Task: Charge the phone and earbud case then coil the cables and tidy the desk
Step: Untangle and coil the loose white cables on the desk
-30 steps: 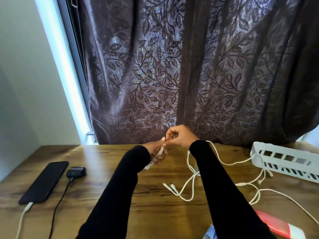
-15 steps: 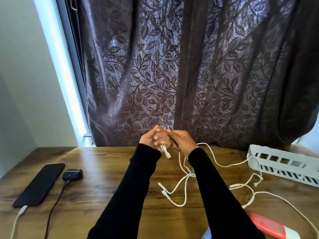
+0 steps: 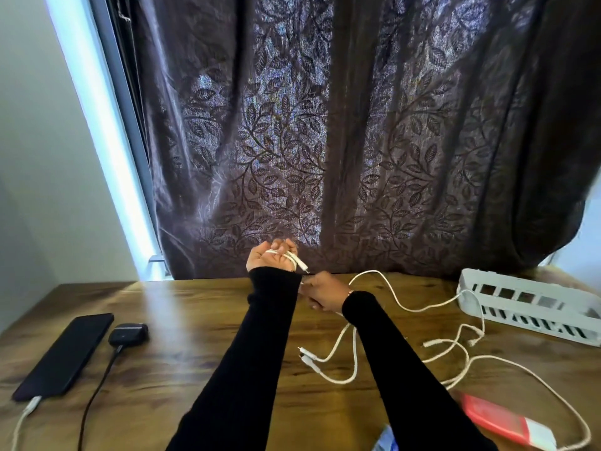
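The white cable (image 3: 354, 353) is a thin, floppy tangle sprawled over the bench (image 3: 195, 320), with one end looped around the raised left hand (image 3: 270, 258), which grips it. The right hand (image 3: 325, 296) pinches the strand just below. The phone (image 3: 65, 354) and earbud case (image 3: 128, 334) sit plugged in at far left.

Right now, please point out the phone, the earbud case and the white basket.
phone (image 3: 65, 354): head view, middle of its dark screen.
earbud case (image 3: 128, 333): head view, its lid.
white basket (image 3: 533, 304): head view, slotted side wall.
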